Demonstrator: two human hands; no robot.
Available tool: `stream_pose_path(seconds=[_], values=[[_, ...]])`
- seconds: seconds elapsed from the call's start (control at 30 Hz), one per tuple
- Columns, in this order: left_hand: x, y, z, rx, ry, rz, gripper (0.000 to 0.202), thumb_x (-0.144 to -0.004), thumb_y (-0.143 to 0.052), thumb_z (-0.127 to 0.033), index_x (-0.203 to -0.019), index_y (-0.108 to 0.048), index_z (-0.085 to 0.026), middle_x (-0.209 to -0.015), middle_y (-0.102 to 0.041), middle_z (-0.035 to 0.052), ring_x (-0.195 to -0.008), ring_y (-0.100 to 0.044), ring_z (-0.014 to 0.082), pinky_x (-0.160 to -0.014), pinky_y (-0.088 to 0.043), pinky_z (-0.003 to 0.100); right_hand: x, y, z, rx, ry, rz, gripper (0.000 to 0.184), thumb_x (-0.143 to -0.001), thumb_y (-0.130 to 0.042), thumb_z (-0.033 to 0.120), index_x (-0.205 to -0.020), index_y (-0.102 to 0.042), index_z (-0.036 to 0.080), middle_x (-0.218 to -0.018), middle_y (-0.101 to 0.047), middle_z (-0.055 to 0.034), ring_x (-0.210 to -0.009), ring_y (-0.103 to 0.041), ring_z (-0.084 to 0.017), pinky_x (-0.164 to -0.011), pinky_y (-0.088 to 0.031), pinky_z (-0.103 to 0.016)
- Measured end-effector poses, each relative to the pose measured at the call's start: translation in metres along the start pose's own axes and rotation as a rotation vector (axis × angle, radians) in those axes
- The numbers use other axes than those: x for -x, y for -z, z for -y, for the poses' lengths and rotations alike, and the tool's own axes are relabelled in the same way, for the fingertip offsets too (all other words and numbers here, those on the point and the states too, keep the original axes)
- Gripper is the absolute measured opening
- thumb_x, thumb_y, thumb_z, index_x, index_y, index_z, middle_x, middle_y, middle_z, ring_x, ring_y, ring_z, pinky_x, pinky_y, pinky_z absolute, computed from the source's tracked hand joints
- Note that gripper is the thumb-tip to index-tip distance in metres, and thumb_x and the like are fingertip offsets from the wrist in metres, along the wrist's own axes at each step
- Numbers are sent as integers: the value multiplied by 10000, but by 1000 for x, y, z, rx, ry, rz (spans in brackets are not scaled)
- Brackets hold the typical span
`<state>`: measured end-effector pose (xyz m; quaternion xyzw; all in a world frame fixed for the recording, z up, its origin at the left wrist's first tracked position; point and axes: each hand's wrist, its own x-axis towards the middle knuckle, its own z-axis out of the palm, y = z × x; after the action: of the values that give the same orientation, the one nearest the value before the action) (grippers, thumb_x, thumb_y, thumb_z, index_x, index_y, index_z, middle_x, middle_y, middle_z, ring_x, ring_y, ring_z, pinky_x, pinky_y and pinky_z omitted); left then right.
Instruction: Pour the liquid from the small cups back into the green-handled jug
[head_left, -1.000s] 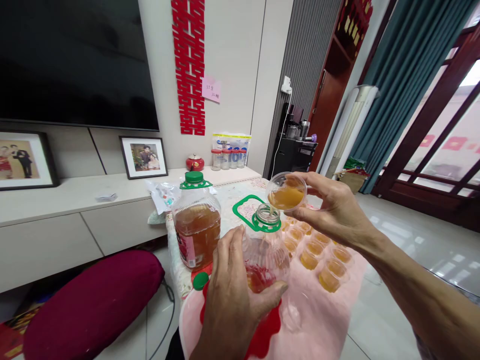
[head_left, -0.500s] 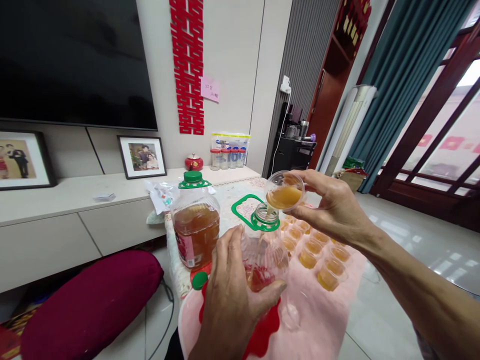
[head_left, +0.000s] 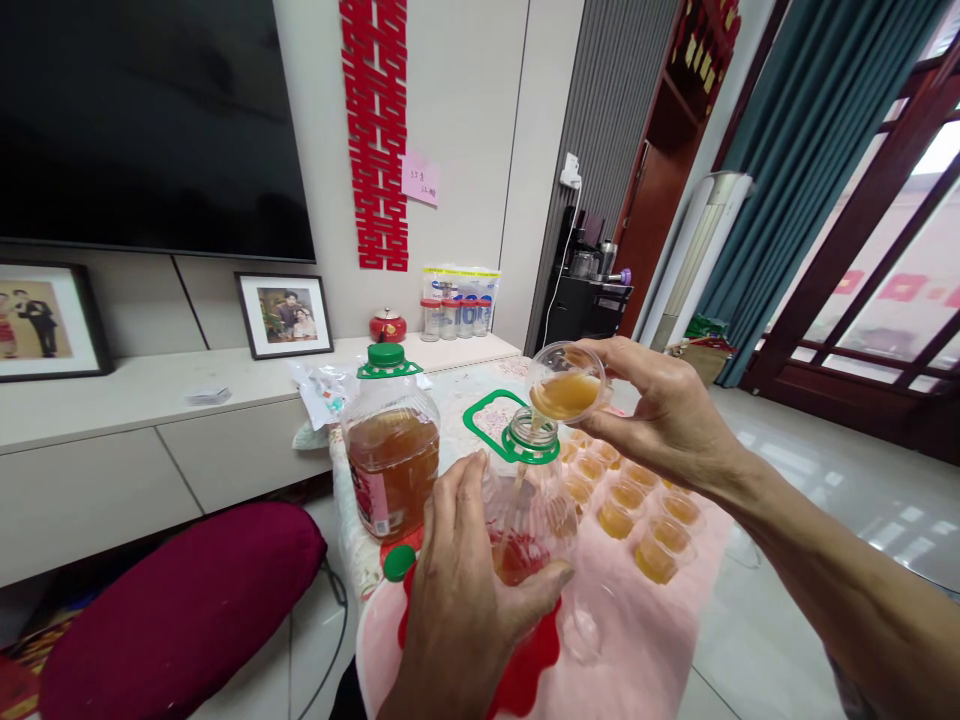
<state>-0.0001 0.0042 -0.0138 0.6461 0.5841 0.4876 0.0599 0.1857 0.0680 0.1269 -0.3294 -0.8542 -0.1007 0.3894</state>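
My right hand (head_left: 652, 400) grips a clear plastic cup (head_left: 568, 382) of amber liquid, tilted over the open neck of a clear plastic jug (head_left: 536, 500). A thin stream runs from the cup's lip down into the jug. Some liquid shows low inside the jug, and a green handle ring (head_left: 495, 425) circles its neck. My left hand (head_left: 476, 590) is wrapped around the jug's near left side, steadying it upright. Left of it stands a second jug (head_left: 394, 460), capped in green and holding brown liquid. A loose green cap (head_left: 399, 562) lies near my left wrist.
Several filled plastic cups (head_left: 616, 508) stand in rows on the pink cloth (head_left: 637, 650) at right. An empty-looking clear cup (head_left: 583, 632) sits near the front. A red mat (head_left: 525, 675) lies under the jug. A maroon cushioned stool (head_left: 180, 610) stands at left, below the white cabinet (head_left: 240, 450).
The cup in my right hand has shifted very slightly left, and liquid keeps pouring into the jug. My left hand stays in place on the jug.
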Motion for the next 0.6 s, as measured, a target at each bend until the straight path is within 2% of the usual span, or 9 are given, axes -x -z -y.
stream_pose_path(seconds=[0.37, 0.6], values=[[-2, 5, -5, 56, 61, 45, 889, -637, -729, -419, -1424, -430, -137, -1405, -544, 170, -1344, -553, 355, -1071, -528, 608, -2, 0, 1, 22, 69, -7, 389, -843, -745, 203, -1221, -668, 154, -1105, -764, -125, -990, -732, -262, -843, -582, -400], [-4, 6, -6, 80, 71, 47, 896, -618, -735, -407, -1419, -441, -131, -1397, -551, 177, -1340, -556, 365, -1082, -518, 617, -3, 1, 1, 46, 105, -7, 369, -862, -720, 203, -1225, -653, 204, -1162, -761, -120, -1039, -726, -260, -871, -594, -413]])
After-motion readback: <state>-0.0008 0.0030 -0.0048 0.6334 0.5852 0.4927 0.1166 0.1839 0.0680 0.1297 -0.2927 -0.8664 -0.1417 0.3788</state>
